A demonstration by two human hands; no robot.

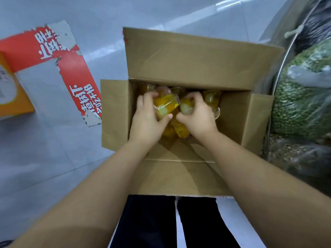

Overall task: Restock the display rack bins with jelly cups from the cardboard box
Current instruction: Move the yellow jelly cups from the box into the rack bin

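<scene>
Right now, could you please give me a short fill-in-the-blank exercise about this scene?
1. Both hands reach into the open ____ box.
2. The left hand grips a yellow jelly ____.
3. The sack right of the box holds ____ beans.

Missing words: cardboard; cup; green

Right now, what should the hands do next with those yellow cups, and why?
Probably lift straight up out of the cardboard box. The left hand and right hand already curl around jelly cups, more cups lie beneath, and no display bin shows here yet.
</scene>
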